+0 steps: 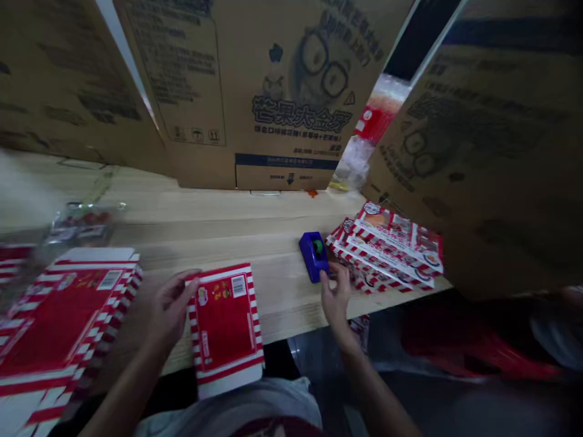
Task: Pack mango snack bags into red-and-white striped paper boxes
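Pinching the carton [225,321] by its far left corner in the head view, the left hand [168,309] holds it at the near edge of the table [285,303]; the right hand [337,297], well apart, has its fingertips at the tape dispenser [312,265], grip on it cannot be told. No tape strip discernible on the carton, white flap out toward the body: judged unfinished. Packs [387,246] piled at right look further along; the stack [57,315] at left seems still to do.
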Demonstrator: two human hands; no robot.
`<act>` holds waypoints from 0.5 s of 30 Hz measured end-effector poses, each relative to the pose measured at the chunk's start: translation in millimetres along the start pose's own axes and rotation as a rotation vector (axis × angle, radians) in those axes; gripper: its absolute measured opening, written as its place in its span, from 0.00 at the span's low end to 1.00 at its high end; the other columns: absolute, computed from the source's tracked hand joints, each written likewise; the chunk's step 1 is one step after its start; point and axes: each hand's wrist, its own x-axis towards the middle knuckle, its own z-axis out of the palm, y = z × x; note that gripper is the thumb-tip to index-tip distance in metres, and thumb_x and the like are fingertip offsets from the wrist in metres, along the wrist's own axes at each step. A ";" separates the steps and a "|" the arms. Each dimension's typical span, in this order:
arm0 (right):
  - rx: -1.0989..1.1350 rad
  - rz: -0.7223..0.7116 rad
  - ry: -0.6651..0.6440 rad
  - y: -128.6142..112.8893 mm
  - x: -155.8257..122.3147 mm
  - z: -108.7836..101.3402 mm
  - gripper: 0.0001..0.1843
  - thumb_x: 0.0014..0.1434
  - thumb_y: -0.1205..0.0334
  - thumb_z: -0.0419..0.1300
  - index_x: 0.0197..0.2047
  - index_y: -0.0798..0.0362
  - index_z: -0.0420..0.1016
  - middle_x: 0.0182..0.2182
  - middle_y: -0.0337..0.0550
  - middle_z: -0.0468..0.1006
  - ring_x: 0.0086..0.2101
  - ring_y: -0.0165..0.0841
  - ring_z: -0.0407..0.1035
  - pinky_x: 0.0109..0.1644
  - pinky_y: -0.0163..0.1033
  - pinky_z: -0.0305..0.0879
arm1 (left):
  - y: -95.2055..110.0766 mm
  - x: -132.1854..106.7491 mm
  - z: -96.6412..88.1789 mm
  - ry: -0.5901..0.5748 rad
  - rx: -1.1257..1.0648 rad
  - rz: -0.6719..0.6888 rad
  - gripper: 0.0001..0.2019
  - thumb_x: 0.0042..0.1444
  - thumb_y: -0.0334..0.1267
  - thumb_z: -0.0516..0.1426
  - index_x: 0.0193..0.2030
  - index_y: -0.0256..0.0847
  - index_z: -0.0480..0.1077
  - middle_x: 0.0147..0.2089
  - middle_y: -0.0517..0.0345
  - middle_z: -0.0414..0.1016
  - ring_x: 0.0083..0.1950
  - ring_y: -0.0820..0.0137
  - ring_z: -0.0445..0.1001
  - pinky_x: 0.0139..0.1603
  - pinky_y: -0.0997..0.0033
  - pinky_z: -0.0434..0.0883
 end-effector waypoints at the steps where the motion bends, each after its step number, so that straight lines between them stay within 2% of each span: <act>1: 0.031 0.085 -0.052 8.4 10.3 -2.4 0.21 0.52 0.49 0.60 0.44 0.56 0.74 0.42 0.51 0.74 0.42 0.40 0.66 0.47 0.46 0.63 | 4.6 9.1 -2.2 -0.046 0.038 -0.027 0.25 0.41 0.53 0.68 0.43 0.39 0.73 0.38 0.54 0.79 0.36 0.64 0.77 0.36 0.69 0.75; 5: 0.164 0.302 -0.188 30.9 41.6 -4.8 0.17 0.43 0.48 0.64 0.28 0.55 0.77 0.26 0.44 0.76 0.30 0.36 0.66 0.37 0.41 0.63 | 20.8 32.0 -4.7 -0.233 0.163 -0.131 0.27 0.37 0.53 0.69 0.41 0.38 0.74 0.34 0.55 0.78 0.31 0.65 0.76 0.31 0.69 0.74; 8: 0.256 0.353 -0.177 31.9 47.7 1.0 0.16 0.39 0.49 0.66 0.21 0.55 0.75 0.19 0.39 0.72 0.23 0.32 0.62 0.29 0.37 0.59 | 24.6 30.4 -1.0 -0.357 0.224 -0.211 0.25 0.36 0.53 0.69 0.37 0.38 0.73 0.30 0.57 0.77 0.28 0.65 0.75 0.28 0.70 0.72; 11: 0.350 0.392 -0.092 26.5 39.5 1.5 0.16 0.40 0.50 0.66 0.23 0.55 0.75 0.19 0.38 0.72 0.22 0.30 0.62 0.28 0.36 0.59 | 19.5 24.6 1.6 -0.432 0.253 -0.273 0.25 0.37 0.53 0.69 0.37 0.38 0.72 0.27 0.59 0.76 0.26 0.66 0.74 0.26 0.71 0.70; 15: 0.460 0.415 -0.028 24.0 16.4 -8.6 0.15 0.42 0.50 0.66 0.25 0.54 0.74 0.29 0.40 0.75 0.28 0.31 0.67 0.36 0.39 0.66 | 9.6 24.6 2.6 -0.478 0.233 -0.285 0.22 0.40 0.50 0.69 0.37 0.38 0.72 0.28 0.60 0.76 0.26 0.69 0.73 0.28 0.73 0.69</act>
